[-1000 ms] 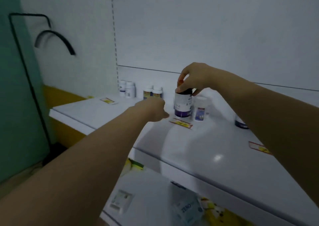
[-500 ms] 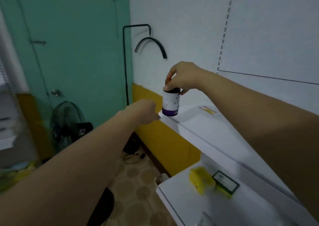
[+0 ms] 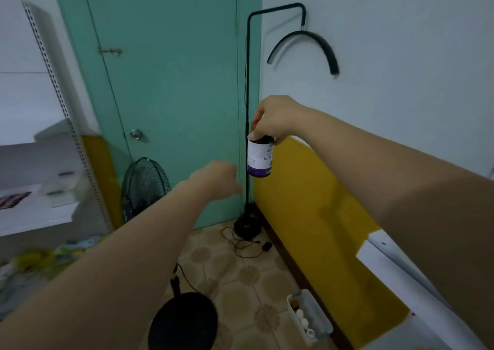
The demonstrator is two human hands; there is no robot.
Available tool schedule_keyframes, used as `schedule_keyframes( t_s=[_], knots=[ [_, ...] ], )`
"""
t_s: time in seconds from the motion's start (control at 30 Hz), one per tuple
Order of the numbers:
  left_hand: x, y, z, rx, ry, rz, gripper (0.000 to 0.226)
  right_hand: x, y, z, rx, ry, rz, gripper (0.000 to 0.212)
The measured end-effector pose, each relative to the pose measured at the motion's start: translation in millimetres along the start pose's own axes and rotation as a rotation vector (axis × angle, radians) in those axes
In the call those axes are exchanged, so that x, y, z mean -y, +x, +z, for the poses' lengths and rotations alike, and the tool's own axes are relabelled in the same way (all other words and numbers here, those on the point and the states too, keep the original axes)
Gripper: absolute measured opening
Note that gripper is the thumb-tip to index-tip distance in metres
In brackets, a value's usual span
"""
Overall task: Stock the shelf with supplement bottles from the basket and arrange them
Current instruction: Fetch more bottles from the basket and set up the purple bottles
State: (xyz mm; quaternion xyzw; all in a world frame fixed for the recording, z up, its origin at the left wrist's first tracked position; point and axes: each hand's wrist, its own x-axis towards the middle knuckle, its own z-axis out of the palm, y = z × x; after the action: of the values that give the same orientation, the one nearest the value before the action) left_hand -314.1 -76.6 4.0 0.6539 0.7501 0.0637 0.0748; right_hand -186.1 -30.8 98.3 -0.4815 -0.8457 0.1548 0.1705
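Dark-capped supplement bottle (image 3: 259, 158) in mid-air, just in front of the floor lamp (image 3: 246, 82) pole.
My right hand (image 3: 272, 119) pinches its cap from above, and the bottle hangs upright. My left hand (image 3: 216, 178) reaches out left of the pole, apart from the bottle, fingers tucked under; whether it grips anything, I can't tell. A white basket (image 3: 322, 320) sits on the floor right of the lamp's base.

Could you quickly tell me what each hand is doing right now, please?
Left hand: fingers turned away from the camera, cannot be told.
Right hand: closed on the supplement bottle, gripping its top end.
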Motion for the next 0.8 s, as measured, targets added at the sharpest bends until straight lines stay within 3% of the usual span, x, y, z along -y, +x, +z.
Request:
schedule_keyframes(
  t_s=[0.2,0.4,0.67,0.8],
  knots=[
    [31,127,37,0.071,0.005,0.073,0.025,-42,113,57,0.048,-0.046,0.103,0.04],
    [37,253,96,0.21,0.017,0.241,0.036,-114,197,87,0.03,-0.051,0.303,0.038],
    [-23,392,176,0.388,0.006,0.398,0.023,-250,274,118,0.093,-0.108,0.546,0.027],
    [-48,445,244,0.453,-0.015,0.398,0.041,-323,292,160,0.172,-0.134,0.604,0.036]
  ],
)
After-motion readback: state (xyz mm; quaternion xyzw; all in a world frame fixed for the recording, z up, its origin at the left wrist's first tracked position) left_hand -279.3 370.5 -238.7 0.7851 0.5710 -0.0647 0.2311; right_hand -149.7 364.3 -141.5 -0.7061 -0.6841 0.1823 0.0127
